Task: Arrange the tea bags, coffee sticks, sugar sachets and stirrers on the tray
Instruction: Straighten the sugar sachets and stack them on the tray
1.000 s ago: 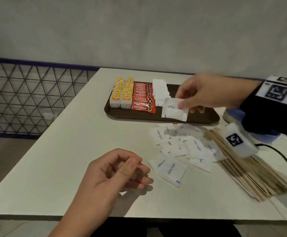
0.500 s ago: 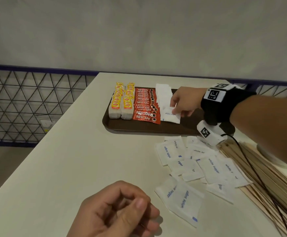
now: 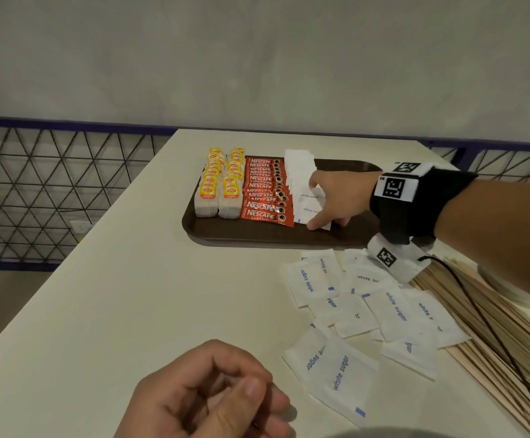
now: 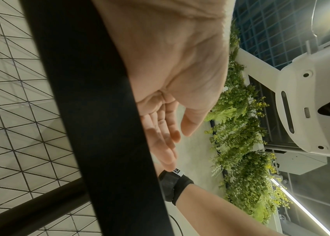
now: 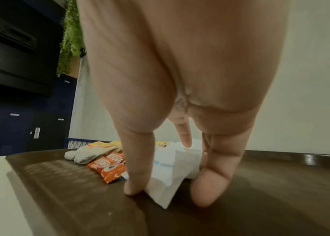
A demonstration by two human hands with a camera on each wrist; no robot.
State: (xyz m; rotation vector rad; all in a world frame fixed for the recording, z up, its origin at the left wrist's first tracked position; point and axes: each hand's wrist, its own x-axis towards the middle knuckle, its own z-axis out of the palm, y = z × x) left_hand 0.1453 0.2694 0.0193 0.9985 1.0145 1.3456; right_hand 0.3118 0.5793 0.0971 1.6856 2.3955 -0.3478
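**Right hand on sugar row in tray, left hand idle**

Right hand (image 3: 341, 197) is over the brown tray (image 3: 257, 237), fingers extended down, thumb tip and one fingertip (image 5: 135, 188) planted at the near end of the front sugar sachet (image 3: 312, 211) (white, blue print). Not curled round it; the fingers bracket and touch its edges, per the right wrist view. That sachet is the nearest of the sachet row (image 3: 300, 167), which runs away toward the tray's far edge.

Left hand (image 3: 213, 393) is low in the head view, near the table's front edge, holding nothing. Fingers look loosely curled from above, fairly straight and relaxed in the left wrist view (image 4: 166, 143). It is apart from every packet; the closest are the two loose sachets (image 3: 333, 368) just to its right.

On the tray, left of the sachet row: coffee sticks (image 3: 265, 192) (red, overlapped in a column), touching the sachets' left side. Further left, tea bags (image 3: 221, 184) in two columns with yellow tags.

Off the tray, on the white table (image 3: 131, 295): scattered sugar sachets (image 3: 368, 295) below the right wrist, and the wooden stirrers (image 3: 491, 336) in a pile at the right edge, partly under the sachets.
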